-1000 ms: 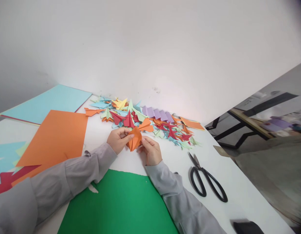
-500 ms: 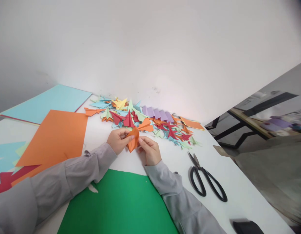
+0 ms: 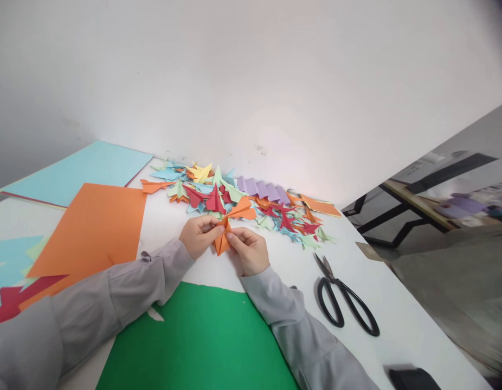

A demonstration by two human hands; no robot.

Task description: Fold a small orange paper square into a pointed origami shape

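A small folded orange paper point(image 3: 221, 244) is held between both hands, its pointed end facing down toward me. My left hand point(image 3: 200, 236) pinches its left side between thumb and fingers. From the right, my right hand point(image 3: 250, 251) grips the other side, its thumb pressed near the middle fold. Just behind the hands lies a pile of small folded paper planes point(image 3: 215, 199) in red, orange, green, blue and yellow. An orange plane point(image 3: 243, 208) at the pile's front edge is right behind the held paper.
Green sheet point(image 3: 194, 341) in front of me; orange sheet point(image 3: 92, 227) and light blue sheets point(image 3: 84, 168) at the left. Black-handled scissors point(image 3: 342, 295) lie open at the right. A purple pleated paper point(image 3: 263, 189) is by the wall. A black object point(image 3: 413, 378) sits at the lower right.
The sides of the orange paper have been folded in, so it looks narrower. My right thumb has moved left onto its middle. My left hand has barely moved.
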